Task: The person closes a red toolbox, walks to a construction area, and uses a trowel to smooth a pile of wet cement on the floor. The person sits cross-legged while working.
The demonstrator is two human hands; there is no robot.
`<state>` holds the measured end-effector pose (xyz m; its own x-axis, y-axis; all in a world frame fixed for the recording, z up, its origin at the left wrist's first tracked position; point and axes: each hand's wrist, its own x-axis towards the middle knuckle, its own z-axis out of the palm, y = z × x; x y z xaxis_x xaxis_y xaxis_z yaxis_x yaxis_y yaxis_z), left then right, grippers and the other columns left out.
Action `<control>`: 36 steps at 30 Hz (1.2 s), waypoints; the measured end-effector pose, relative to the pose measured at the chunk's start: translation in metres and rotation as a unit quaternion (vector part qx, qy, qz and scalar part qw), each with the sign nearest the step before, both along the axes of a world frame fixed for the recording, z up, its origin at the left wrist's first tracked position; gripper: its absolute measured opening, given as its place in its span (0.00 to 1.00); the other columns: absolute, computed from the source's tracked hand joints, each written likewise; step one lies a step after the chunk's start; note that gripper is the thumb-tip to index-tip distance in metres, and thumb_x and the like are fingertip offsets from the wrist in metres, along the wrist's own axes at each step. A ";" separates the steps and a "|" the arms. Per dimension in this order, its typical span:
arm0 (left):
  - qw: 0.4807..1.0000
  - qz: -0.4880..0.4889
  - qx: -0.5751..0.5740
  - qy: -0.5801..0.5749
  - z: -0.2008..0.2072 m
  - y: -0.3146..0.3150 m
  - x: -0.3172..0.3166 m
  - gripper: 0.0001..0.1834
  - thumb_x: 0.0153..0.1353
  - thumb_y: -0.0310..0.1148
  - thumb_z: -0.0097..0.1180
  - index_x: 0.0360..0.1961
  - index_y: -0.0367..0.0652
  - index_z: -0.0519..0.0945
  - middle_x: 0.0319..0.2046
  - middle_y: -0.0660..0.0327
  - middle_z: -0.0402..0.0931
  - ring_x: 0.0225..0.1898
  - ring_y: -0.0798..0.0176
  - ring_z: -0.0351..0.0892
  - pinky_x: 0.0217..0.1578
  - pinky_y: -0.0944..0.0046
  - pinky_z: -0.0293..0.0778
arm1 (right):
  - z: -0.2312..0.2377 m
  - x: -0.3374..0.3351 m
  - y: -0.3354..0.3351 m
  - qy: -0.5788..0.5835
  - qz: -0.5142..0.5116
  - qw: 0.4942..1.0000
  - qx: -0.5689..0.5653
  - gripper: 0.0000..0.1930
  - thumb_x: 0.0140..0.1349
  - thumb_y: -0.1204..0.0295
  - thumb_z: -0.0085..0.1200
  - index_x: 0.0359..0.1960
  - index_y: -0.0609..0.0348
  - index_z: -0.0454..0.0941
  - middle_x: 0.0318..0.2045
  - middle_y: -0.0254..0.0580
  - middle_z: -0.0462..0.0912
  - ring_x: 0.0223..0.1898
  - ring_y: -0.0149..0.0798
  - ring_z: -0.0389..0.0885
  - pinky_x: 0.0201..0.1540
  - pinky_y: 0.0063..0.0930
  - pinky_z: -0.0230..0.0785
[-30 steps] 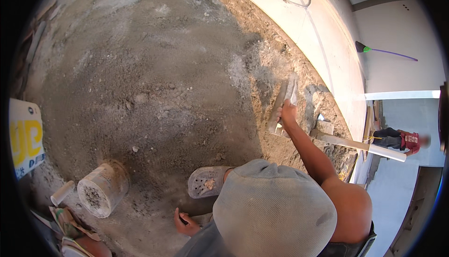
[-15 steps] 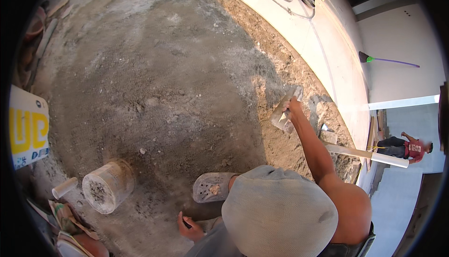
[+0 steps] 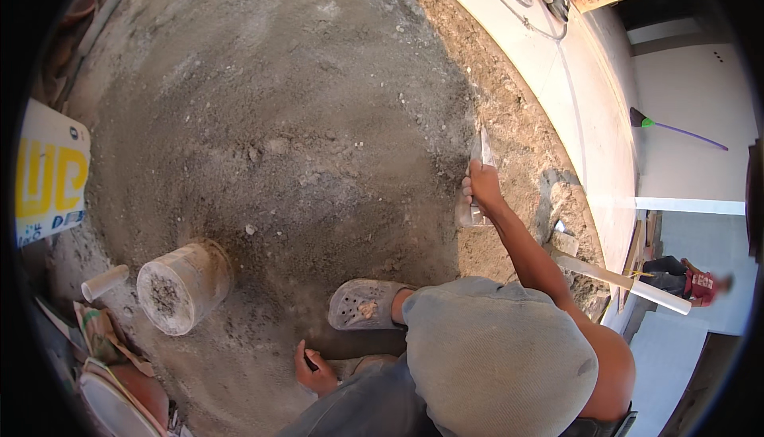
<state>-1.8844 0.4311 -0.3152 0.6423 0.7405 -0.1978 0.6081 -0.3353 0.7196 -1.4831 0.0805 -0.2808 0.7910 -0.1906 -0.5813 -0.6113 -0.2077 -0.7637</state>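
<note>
My right hand [image 3: 481, 185] is stretched ahead, its fingers wrapped round the handle of a flat metal plastering trowel [image 3: 469, 215]. The blade lies at the surface of a rough grey-brown bed of sand or mortar [image 3: 302, 134], near the line between shade and sunlight. Low in the view, my left hand [image 3: 318, 375] hangs beside my leg with curled fingers. Something small and dark shows between them, too unclear to name. A clog-covered foot [image 3: 362, 306] rests on the bed. Grey cloth [image 3: 501, 357] hides much of my body.
At left stand a mortar-crusted bucket [image 3: 179, 290], a short white pipe [image 3: 105, 283] and a white-and-yellow container [image 3: 52, 174]. Pale flooring [image 3: 557, 95] curves along the right, holding a cable [image 3: 509, 19]. Another pipe [image 3: 621, 279] lies near my right arm; a person [image 3: 688, 282] stands beyond.
My right hand has drawn the trowel slightly left, and its blade has swung to point more straight ahead. The whole view has shifted a little; my left hand stays curled by the leg.
</note>
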 end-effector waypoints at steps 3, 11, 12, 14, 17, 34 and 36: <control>1.000 0.011 -0.015 -0.008 0.001 0.003 0.001 0.17 0.68 0.36 0.48 0.47 0.34 0.80 0.26 0.53 0.79 0.24 0.63 0.77 0.26 0.62 0.72 | 0.004 0.013 0.011 -0.048 0.017 0.944 -0.327 0.22 0.68 0.61 0.42 0.19 0.64 0.70 0.13 0.44 0.73 0.11 0.37 0.72 0.13 0.32 0.64; 0.999 0.028 -0.014 -0.022 0.001 0.000 0.000 0.16 0.68 0.36 0.48 0.48 0.35 0.79 0.23 0.56 0.77 0.23 0.65 0.75 0.27 0.64 0.72 | -0.006 0.027 0.006 -0.106 0.161 0.905 -0.380 0.26 0.66 0.58 0.40 0.25 0.74 0.76 0.17 0.59 0.78 0.18 0.51 0.80 0.20 0.45 0.70; 1.000 0.020 -0.008 -0.017 0.003 0.000 -0.001 0.16 0.68 0.35 0.48 0.48 0.35 0.79 0.23 0.56 0.77 0.23 0.65 0.75 0.27 0.64 0.71 | -0.002 0.031 0.012 -0.108 0.129 0.880 -0.445 0.27 0.66 0.57 0.39 0.26 0.75 0.76 0.18 0.63 0.78 0.20 0.55 0.81 0.23 0.47 0.71; 1.000 0.014 -0.012 -0.021 0.005 0.002 0.001 0.16 0.68 0.35 0.48 0.48 0.35 0.79 0.23 0.56 0.77 0.23 0.66 0.74 0.26 0.64 0.71 | 0.007 0.037 0.033 -0.113 0.071 0.915 -0.380 0.24 0.67 0.61 0.42 0.20 0.70 0.72 0.11 0.43 0.72 0.11 0.42 0.73 0.14 0.39 0.63; 0.999 0.008 -0.036 0.024 0.007 0.002 0.007 0.16 0.67 0.34 0.49 0.48 0.35 0.79 0.24 0.57 0.77 0.23 0.66 0.75 0.26 0.63 0.71 | 0.013 0.042 0.083 -0.065 0.083 0.974 -0.203 0.22 0.67 0.61 0.42 0.19 0.65 0.69 0.13 0.40 0.71 0.11 0.37 0.70 0.13 0.33 0.61; 0.998 0.036 0.004 -0.047 0.006 0.002 0.005 0.14 0.65 0.34 0.53 0.46 0.35 0.80 0.18 0.60 0.73 0.17 0.70 0.68 0.20 0.66 0.66 | -0.013 0.131 0.233 -0.234 0.388 0.790 -0.413 0.24 0.65 0.60 0.41 0.29 0.75 0.78 0.30 0.72 0.79 0.37 0.69 0.79 0.43 0.56 0.69; 0.998 0.040 -0.002 -0.048 0.006 0.002 0.004 0.14 0.65 0.34 0.52 0.46 0.35 0.80 0.18 0.60 0.74 0.17 0.70 0.69 0.20 0.66 0.66 | -0.013 0.106 0.266 -0.220 0.459 0.813 -0.283 0.24 0.65 0.60 0.41 0.27 0.75 0.77 0.29 0.71 0.78 0.35 0.69 0.78 0.43 0.56 0.68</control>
